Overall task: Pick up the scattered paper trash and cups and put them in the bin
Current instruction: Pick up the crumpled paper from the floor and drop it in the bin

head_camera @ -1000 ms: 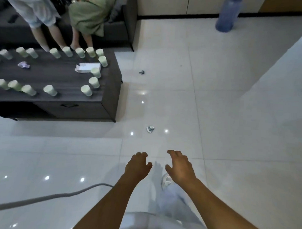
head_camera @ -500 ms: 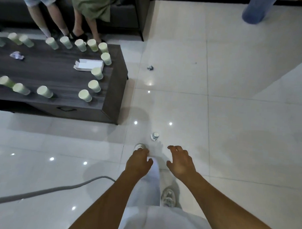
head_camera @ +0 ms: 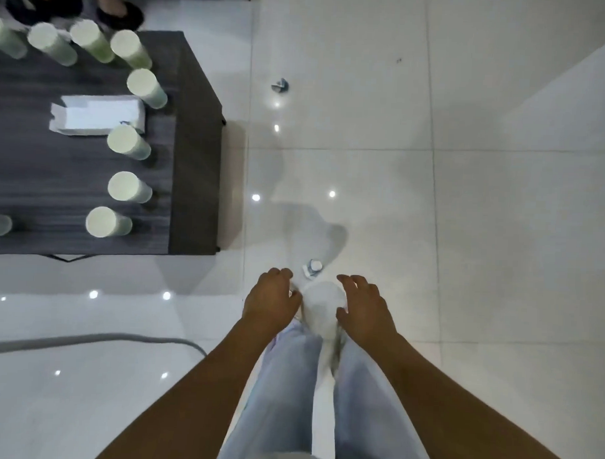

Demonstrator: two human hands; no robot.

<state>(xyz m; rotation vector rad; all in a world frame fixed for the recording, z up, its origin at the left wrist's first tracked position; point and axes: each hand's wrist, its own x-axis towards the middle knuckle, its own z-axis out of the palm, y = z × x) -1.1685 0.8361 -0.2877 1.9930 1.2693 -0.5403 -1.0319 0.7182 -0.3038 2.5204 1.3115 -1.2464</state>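
A small crumpled paper scrap (head_camera: 311, 268) lies on the white tiled floor just beyond my fingertips. A second crumpled scrap (head_camera: 280, 86) lies farther ahead on the floor. My left hand (head_camera: 273, 298) and my right hand (head_camera: 363, 305) hang side by side over the floor, fingers loosely bent, holding nothing. Between them shows a pale rounded shape (head_camera: 322, 307), apparently my shoe. Several pale green paper cups (head_camera: 131, 142) stand upside down along the edge of the dark table (head_camera: 194, 157) at the left. No bin is in view.
A flattened white carton (head_camera: 96, 115) lies on the table among the cups. A grey cable (head_camera: 84, 340) runs across the floor at the lower left. Dark shoes of seated people (head_camera: 120, 13) show beyond the table's far end. Bare tiles stretch to the right.
I have stepped forward and my view has tilted down. The near paper scrap now lies right in front of my hands, and the table looks closer. Both hands stay empty.
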